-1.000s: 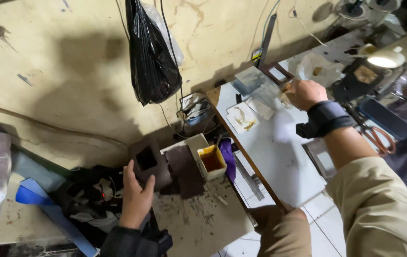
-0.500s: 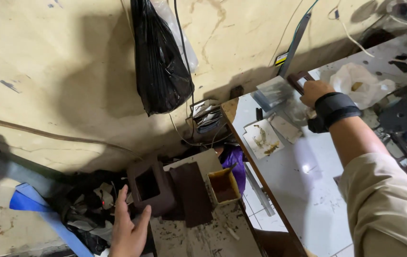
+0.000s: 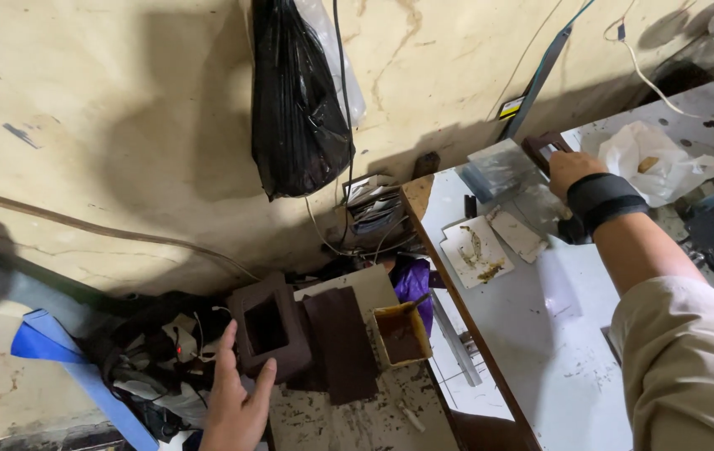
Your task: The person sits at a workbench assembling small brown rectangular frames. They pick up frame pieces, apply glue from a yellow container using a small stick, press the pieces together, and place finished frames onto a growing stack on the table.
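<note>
Brown box (image 3: 269, 332), open at the top and dark inside, stands on the low, stained bench (image 3: 348, 422) at the bottom of the view, and our left hand (image 3: 236, 399) rests against its near side. We reach up from below with the fingers spread and straight; the thumb lies along the box's lower right corner, so the hand touches the box without closing on it. A flat dark brown sheet (image 3: 338, 342) lies just beside the box on the right, and a small yellow-rimmed tub (image 3: 399, 334) with brown contents stands next to that.

Our right arm stretches far across the white table (image 3: 532, 334), in a beige sleeve (image 3: 691, 367) with a black wrist band (image 3: 605, 200). Our right hand (image 3: 571, 169) is at the table's far edge, against a small dark brown frame (image 3: 543, 149); we cannot tell whether the fingers grip it, since the back of the hand hides them. Our two hands are well apart.

A clear plastic packet (image 3: 499, 169) lies just left of that hand. Two white paper scraps (image 3: 478, 248) with brownish smears lie near it on the table. A crumpled white bag (image 3: 653, 159) sits to the right. A black plastic bag (image 3: 297, 100) hangs on the pale wall above, and a small yellow and black label (image 3: 509, 107) sticks to the wall beside a slanted blue strip (image 3: 541, 75).
</note>
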